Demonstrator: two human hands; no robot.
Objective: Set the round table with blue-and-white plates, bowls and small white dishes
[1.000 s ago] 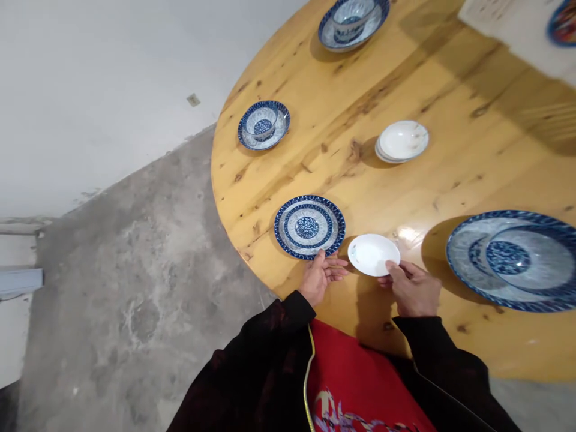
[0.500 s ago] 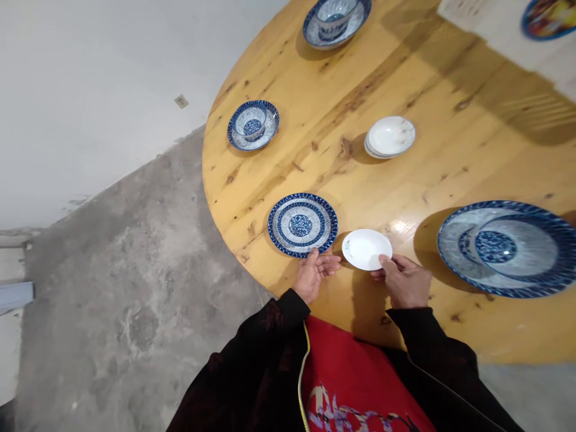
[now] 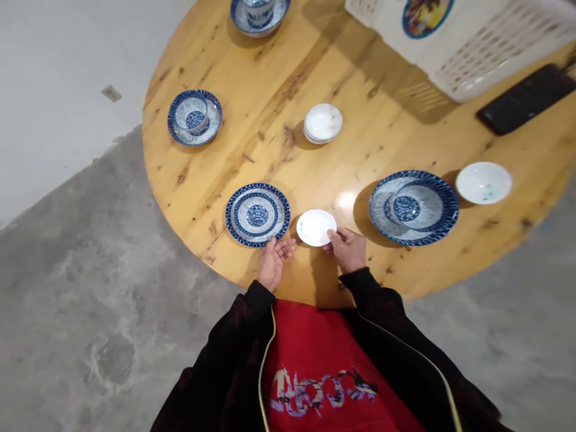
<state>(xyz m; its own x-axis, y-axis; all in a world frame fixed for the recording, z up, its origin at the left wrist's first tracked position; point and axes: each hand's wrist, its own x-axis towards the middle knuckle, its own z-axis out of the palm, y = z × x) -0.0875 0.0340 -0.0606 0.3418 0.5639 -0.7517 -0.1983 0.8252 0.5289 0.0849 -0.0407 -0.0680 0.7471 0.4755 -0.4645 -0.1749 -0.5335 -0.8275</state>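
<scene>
My right hand [image 3: 348, 249] pinches the right edge of a small white saucer [image 3: 315, 228], thumb on top and fingers under. The saucer is held just above the table, right of a blue-and-white patterned plate [image 3: 258, 215]. At that plate's lower edge is my left hand [image 3: 273, 264], fingers apart and holding nothing; its thumb tip overlaps the rim, and I cannot tell whether it touches. To the right of my right hand, a blue-rimmed dish [image 3: 443, 222] has a patterned bowl [image 3: 425, 207] in it.
On the round wooden table [image 3: 252, 135] are stacked small white dishes [image 3: 323, 123], a white bowl [image 3: 483, 183], a black phone-like slab [image 3: 524, 99] and a white plastic basket [image 3: 472, 51]. Two more blue-and-white bowl-and-dish sets, a nearer one [image 3: 195, 118] and a farther one [image 3: 260, 18], stand at the left.
The view has swung right, bringing more of the basket, the black slab and the white bowl into sight. Both hands and the saucer stay nearly unchanged beside the plate.
</scene>
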